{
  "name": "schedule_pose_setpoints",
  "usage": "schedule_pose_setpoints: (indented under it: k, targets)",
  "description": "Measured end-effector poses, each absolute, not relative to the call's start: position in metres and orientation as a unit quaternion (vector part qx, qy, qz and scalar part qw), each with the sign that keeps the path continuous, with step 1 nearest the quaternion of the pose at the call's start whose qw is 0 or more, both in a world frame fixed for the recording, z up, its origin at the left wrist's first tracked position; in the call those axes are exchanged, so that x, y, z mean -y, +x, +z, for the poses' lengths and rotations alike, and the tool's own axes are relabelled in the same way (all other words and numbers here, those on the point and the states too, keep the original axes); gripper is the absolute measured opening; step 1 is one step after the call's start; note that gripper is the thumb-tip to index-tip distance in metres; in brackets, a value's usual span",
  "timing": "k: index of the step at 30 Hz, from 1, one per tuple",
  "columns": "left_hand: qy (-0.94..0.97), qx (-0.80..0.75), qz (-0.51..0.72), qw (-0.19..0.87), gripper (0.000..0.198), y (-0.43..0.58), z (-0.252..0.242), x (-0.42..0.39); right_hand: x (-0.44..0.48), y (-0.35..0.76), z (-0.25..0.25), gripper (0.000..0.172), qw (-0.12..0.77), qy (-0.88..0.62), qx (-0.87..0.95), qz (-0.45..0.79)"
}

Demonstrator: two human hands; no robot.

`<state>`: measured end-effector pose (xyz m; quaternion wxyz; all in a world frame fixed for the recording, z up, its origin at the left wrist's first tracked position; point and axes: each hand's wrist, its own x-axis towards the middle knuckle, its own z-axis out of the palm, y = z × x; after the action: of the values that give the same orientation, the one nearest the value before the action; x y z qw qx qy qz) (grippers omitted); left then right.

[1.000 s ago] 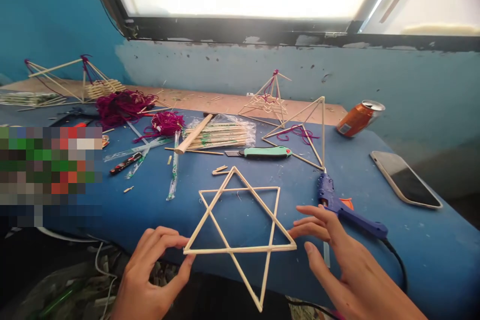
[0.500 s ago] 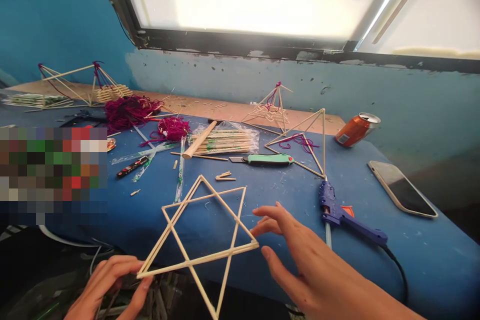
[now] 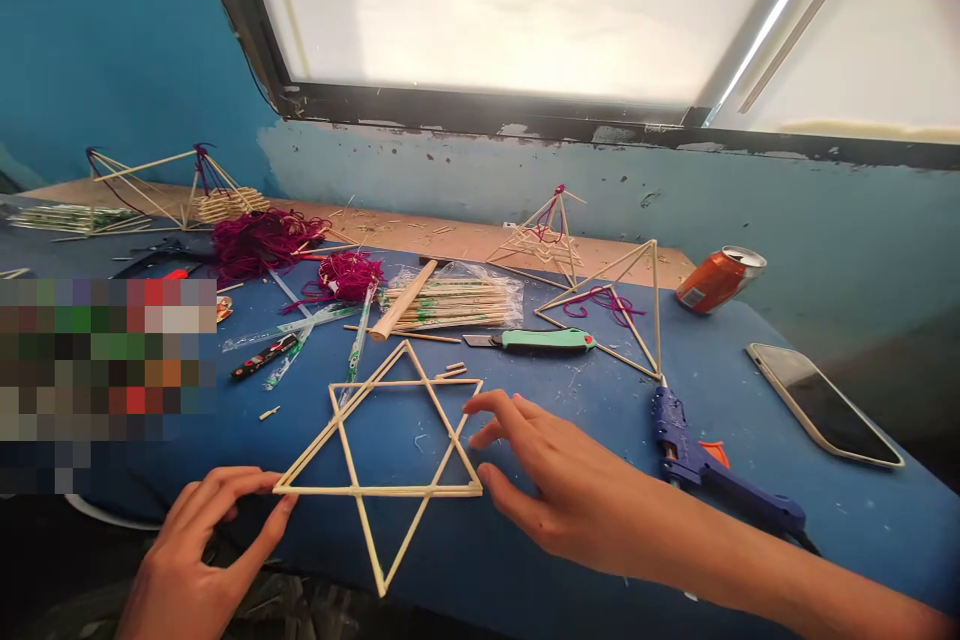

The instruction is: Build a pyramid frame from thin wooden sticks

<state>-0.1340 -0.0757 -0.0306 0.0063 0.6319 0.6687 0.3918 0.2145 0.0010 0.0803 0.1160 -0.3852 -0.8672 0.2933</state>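
A six-pointed star of thin pale wooden sticks point(image 3: 379, 492), built from two overlapping triangles, lies on the blue table top point(image 3: 570, 390). Its lowest point reaches towards the table's near edge. My left hand point(image 3: 202, 540) is at the star's left corner, with the thumb and index finger closed around the sticks there. My right hand point(image 3: 555, 480) lies at the right side of the star, its spread fingertips just beside the right corner and holding nothing.
Beyond the star are a green-handled craft knife point(image 3: 544, 340), a bagged stick bundle point(image 3: 450, 305) and purple yarn point(image 3: 262, 245). To the right are a stick pyramid point(image 3: 600, 310), a blue glue gun point(image 3: 697, 460), an orange can point(image 3: 720, 278) and a phone point(image 3: 821, 405).
The star has turned and moved farther onto the table. My left hand has followed it, and my right hand has moved left. The view has tilted slightly.
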Motion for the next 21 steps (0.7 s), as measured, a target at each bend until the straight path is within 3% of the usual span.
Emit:
schedule_pose_setpoints:
  k: [5, 9, 17, 21]
  targets:
    - [0.632, -0.676, 0.378, 0.023, 0.045, -0.128, -0.019, 0.063, -0.037, 0.212, 0.081, 0.023, 0.157, -0.411, 0.887, 0.140]
    - [0.613, -0.693, 0.377, 0.051, 0.049, -0.119, -0.017, 0.061, -0.091, 0.204, 0.078, 0.020, 0.135, -0.407, 0.902, 0.052]
    - [0.444, -0.783, 0.425, 0.095, 0.053, -0.110, -0.022, 0.090, -0.163, 0.166, 0.067, 0.028, -0.001, -0.390, 0.919, -0.057]
    - [0.372, -0.769, 0.510, 0.097, 0.042, -0.103, -0.023, 0.102, -0.173, 0.157, 0.064, 0.034, -0.018, -0.378, 0.923, -0.077]
